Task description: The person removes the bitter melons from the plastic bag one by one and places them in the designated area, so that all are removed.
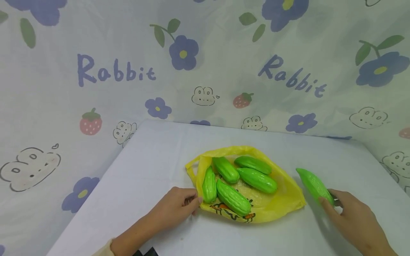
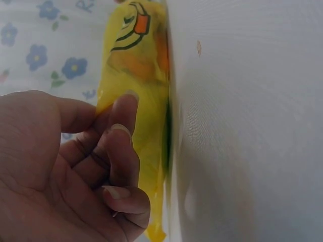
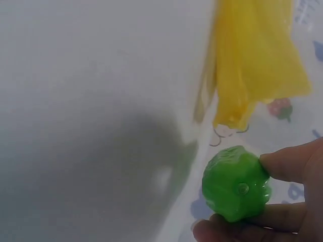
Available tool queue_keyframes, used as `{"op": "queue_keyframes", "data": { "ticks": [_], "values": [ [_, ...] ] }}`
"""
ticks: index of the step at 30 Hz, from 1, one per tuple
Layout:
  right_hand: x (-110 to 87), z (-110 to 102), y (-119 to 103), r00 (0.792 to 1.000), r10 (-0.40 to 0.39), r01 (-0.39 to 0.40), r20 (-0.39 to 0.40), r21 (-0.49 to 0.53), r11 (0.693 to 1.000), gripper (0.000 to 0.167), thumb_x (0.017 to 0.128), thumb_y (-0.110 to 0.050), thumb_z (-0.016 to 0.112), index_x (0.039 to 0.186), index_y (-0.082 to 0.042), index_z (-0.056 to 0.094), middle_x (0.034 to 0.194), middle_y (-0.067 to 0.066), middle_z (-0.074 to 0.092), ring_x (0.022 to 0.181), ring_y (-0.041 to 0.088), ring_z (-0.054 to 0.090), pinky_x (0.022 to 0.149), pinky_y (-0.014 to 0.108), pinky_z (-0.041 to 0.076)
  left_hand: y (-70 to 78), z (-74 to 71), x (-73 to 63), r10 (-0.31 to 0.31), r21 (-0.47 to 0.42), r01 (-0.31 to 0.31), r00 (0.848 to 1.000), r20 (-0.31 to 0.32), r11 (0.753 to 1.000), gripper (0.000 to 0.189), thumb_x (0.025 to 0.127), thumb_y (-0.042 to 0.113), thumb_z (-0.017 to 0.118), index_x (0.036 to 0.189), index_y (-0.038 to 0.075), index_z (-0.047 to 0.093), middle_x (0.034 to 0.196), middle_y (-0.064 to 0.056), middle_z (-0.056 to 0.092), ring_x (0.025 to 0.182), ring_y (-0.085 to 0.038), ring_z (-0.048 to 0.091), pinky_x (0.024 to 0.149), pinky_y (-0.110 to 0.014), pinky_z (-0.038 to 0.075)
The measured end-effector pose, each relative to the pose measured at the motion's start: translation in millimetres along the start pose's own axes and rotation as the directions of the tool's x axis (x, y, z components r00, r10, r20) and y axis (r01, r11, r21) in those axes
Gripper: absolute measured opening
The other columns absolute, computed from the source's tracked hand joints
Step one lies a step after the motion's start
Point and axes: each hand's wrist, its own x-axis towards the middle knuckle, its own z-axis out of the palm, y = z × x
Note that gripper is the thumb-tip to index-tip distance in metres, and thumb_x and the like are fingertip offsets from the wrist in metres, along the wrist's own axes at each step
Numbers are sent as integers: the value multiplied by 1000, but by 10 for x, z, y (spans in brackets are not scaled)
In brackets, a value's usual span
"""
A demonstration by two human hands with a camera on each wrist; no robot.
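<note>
One gourd is pinched near blunt end by right grip | bag by left grip | likely light, stiff, slick; best held mid-body

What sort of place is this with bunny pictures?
Perhaps a tabletop set up for filming or play: there's a white table, a rabbit-print sheet behind it, and a yellow bag of green vegetable-shaped things.

Both hands well apart, each in a pinch, left forearm slanted inward
</note>
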Motion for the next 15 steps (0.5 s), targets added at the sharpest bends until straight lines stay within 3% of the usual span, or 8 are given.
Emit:
{"op": "queue_keyframes", "data": {
  "ticks": [5, 15],
  "values": [
    [35, 72, 25, 993, 55, -55, 108, -12, 998, 85, 101, -62, 57, 139, 14, 50, 131, 39, 56, 105, 49, 62, 81, 63, 53, -5, 5, 4, -5, 3, 5, 1000, 1, 1000, 31, 107, 31, 61, 78, 20, 66, 68, 12, 66, 55, -3, 48, 51, -24, 42],
    [39, 89, -7, 980, 92, -84, 174, -55, 995, 89, 99, -61, 63, 139, 17, 47, 131, 40, 56, 109, 54, 60, 84, 65, 52, -14, 1, 13, -14, 16, 14, 1000, 11, 1000, 30, 107, 31, 61, 79, 21, 66, 67, 13, 65, 55, -5, 50, 52, -25, 43]
  ]
}}
